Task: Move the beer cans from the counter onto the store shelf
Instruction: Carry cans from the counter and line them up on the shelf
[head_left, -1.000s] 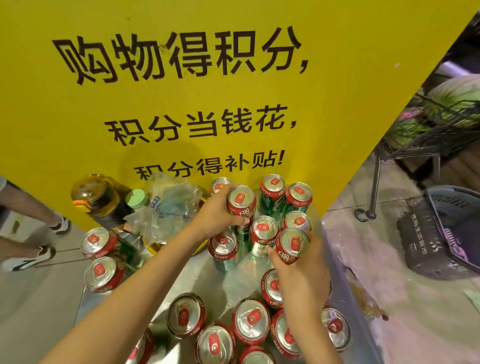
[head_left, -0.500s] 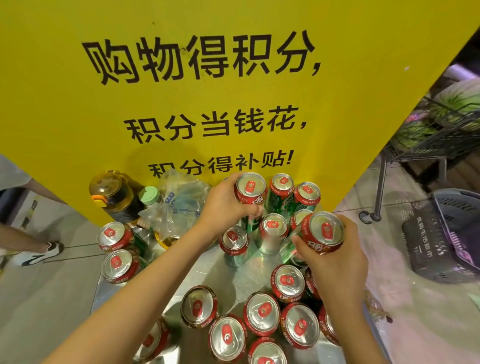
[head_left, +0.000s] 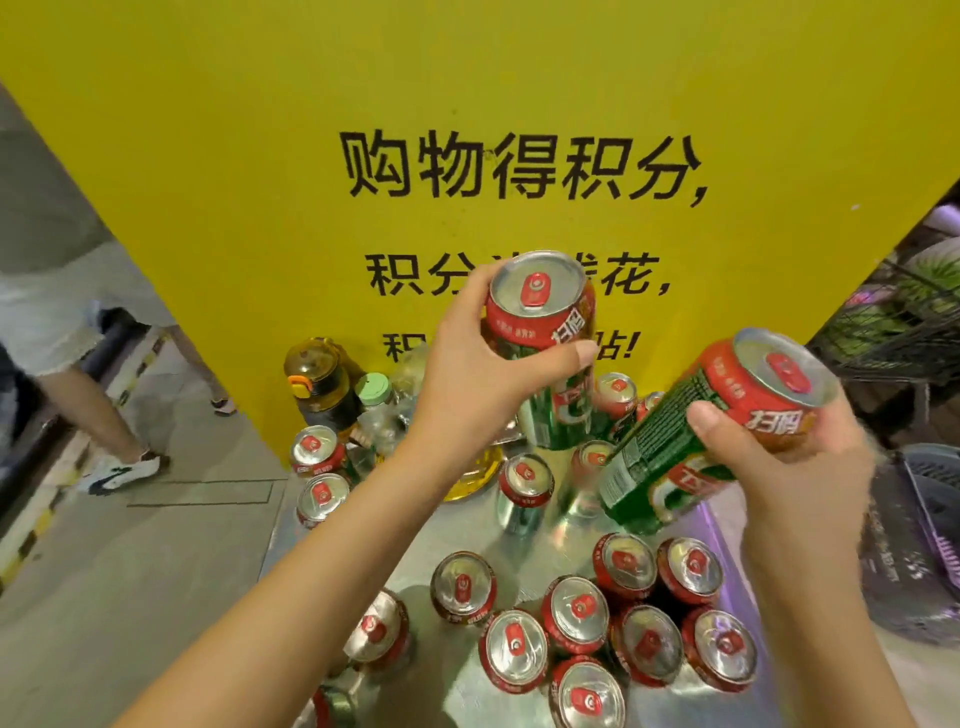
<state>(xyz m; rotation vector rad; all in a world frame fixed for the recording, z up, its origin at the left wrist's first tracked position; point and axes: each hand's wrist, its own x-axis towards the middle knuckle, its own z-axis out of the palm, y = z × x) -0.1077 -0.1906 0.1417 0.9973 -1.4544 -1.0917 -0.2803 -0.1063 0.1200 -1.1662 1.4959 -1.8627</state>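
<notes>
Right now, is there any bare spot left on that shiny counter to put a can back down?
Yes: a bare strip of the metal counter runs under the left forearm, between the two cans at the left edge and the standing cans mid-counter. The front right is crowded with a cluster of cans; bottles fill the back left.

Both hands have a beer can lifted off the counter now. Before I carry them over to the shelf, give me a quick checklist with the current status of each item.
1. Left hand grip on its can: fingers and thumb wrapped round it, can upright. Ok.
2. Right hand grip on its can: held, but the can is tilted. Ok; level it.
3. Both cans clear of the cans on the counter: lifted above them. Ok.
4. Store shelf in sight: not in view; only the yellow sign ahead. Cannot tell.
5. Path on the left: a person's leg stands there. Not ok.
</notes>
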